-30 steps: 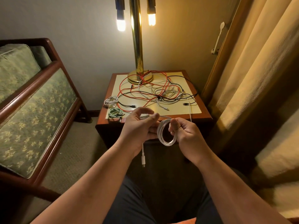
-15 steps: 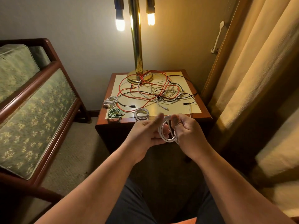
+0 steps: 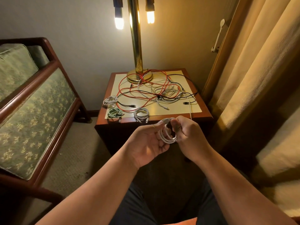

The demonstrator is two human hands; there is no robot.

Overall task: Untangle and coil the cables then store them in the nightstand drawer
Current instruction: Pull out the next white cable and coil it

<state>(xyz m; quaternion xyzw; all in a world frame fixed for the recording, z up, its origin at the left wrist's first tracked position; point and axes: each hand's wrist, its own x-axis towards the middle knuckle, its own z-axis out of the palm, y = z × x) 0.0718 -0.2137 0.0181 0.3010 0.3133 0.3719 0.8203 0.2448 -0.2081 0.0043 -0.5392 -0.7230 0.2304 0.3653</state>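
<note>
Both hands hold a white cable coil point(image 3: 168, 138) in front of the nightstand point(image 3: 206, 116). My right hand point(image 3: 188, 133) pinches the coil's top and right side. My left hand point(image 3: 147, 143) is palm up, fingers on the coil's left side. A loose white strand point(image 3: 190, 111) runs from the coil up onto the tabletop. A tangle of red, black and white cables point(image 3: 155, 91) covers the middle of the top. Three finished coils lie at its front left: a white coil point(image 3: 110, 100), a green coil point(image 3: 115, 113) and another white coil point(image 3: 141, 113). No drawer shows.
A brass lamp point(image 3: 136, 46) with two lit bulbs stands at the back of the nightstand. A green upholstered wooden sofa point(image 3: 32, 101) fills the left. Curtains point(image 3: 259, 62) hang close on the right. Carpet point(image 3: 78, 156) lies between sofa and nightstand.
The hanging plug end seen below my left hand a second ago is gone from view. My left hand has turned palm up at the coil. My right hand has shifted slightly right.
</note>
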